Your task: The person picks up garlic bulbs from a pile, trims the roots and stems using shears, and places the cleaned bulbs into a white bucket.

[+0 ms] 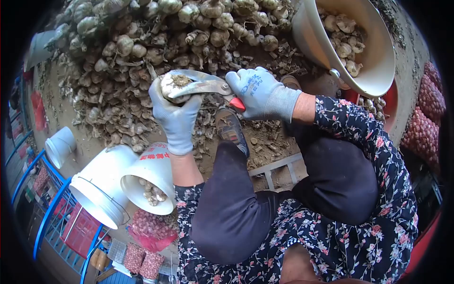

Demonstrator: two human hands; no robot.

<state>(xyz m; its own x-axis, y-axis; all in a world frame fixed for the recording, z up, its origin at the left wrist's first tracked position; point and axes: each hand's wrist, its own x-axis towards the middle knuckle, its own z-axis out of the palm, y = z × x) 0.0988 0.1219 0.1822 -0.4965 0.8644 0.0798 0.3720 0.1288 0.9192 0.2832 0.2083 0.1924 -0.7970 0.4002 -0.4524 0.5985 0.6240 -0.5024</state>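
A garlic bulb (169,86) sits in my left hand (176,118), its cut root side turned up and the gloved fingers wrapped round it. My right hand (260,92), also in a grey glove, is closed on the red handles of a pair of pruning shears (208,86). The shears' curved blades lie apart at the bulb, one along its far edge and one across its near side. Beyond both hands spreads a large heap of garlic bulbs (125,45) with dry stems.
At the upper right a tilted cream bucket (378,57) holds garlic bulbs, with a red tub (391,102) under it. Two white buckets (99,177) (151,163) stand at my left. Mesh sacks of garlic (421,135) lie at the far right. A blue metal rail (49,203) runs at lower left.
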